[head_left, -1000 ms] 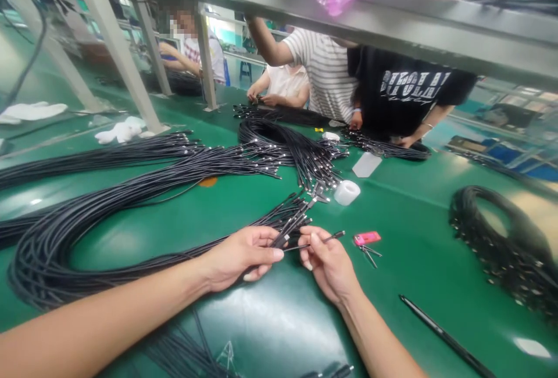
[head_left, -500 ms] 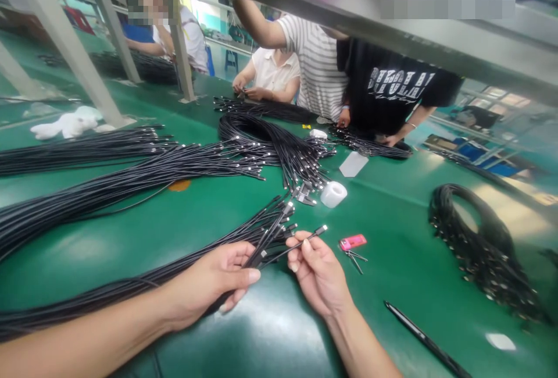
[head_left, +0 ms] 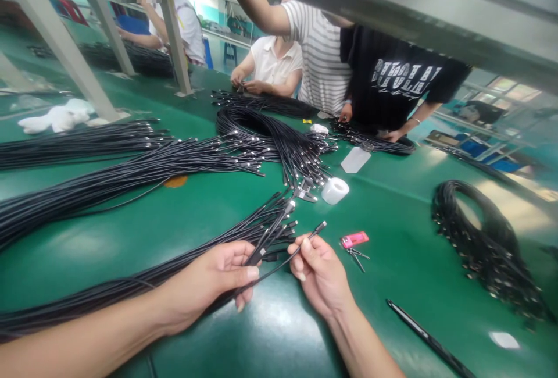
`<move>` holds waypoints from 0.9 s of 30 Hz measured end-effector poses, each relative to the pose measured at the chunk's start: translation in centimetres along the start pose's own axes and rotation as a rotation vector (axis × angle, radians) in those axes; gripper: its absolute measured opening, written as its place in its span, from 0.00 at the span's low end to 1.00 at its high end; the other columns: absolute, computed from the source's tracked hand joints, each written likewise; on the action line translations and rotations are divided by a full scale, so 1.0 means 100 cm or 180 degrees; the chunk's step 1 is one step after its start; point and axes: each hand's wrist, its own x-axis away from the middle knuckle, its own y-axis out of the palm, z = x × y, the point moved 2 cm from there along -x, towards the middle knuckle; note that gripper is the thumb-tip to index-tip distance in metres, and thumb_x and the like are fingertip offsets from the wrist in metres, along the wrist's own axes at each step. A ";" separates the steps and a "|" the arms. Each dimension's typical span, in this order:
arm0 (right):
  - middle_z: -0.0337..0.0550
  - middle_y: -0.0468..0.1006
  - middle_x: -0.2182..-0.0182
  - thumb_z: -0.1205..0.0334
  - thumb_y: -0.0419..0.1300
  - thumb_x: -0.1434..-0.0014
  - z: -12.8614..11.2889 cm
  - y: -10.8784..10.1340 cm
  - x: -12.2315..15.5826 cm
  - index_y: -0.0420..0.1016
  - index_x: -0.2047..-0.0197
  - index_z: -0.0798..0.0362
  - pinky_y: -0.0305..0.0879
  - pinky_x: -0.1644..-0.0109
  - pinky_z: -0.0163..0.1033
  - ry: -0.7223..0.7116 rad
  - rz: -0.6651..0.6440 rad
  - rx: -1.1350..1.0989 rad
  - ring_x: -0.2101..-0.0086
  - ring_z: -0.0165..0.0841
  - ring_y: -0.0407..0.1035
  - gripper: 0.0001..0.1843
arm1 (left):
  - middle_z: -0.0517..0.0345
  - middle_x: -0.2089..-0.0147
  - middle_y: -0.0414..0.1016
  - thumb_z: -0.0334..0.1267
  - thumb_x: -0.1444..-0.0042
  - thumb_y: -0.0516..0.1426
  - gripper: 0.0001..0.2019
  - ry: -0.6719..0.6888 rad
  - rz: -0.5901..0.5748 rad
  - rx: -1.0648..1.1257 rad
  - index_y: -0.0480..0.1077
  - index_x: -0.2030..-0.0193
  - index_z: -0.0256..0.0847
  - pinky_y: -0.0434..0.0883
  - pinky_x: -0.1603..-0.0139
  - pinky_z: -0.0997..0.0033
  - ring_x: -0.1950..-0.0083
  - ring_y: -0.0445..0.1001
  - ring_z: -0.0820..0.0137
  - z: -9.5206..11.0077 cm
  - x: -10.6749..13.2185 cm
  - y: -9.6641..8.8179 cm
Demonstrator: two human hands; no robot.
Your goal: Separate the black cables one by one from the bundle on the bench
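Black cables [head_left: 270, 232] clenched in the left hand [head_left: 209, 285]; the right hand [head_left: 320, 276] pinches one cable [head_left: 279, 264].
Green workbench [head_left: 279, 331] spreads past both hands, a pink fob [head_left: 354, 239] near the right.

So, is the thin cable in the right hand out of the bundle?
Partly: the cable ends in a connector past the right hand, apart from the bundle, but runs back to the left hand.

Factory assembly line: long green workbench [head_left: 392, 291], heaps of black cables [head_left: 131, 171], co-workers [head_left: 320, 61] alongside.

Matt plastic cables [head_left: 108, 292], metal plugs [head_left: 321, 227], glossy green benchtop [head_left: 392, 267].
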 end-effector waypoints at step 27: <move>0.43 0.77 0.65 0.59 0.70 0.43 -0.006 0.004 0.002 0.77 0.54 0.55 0.57 0.78 0.26 -0.0115 -0.0271 0.0115 0.77 0.21 0.64 0.15 | 0.60 0.65 0.71 0.43 0.48 0.68 0.20 -0.0159 -0.0161 -0.0150 0.65 0.58 0.35 0.71 0.64 0.74 0.68 0.72 0.76 -0.008 0.003 0.001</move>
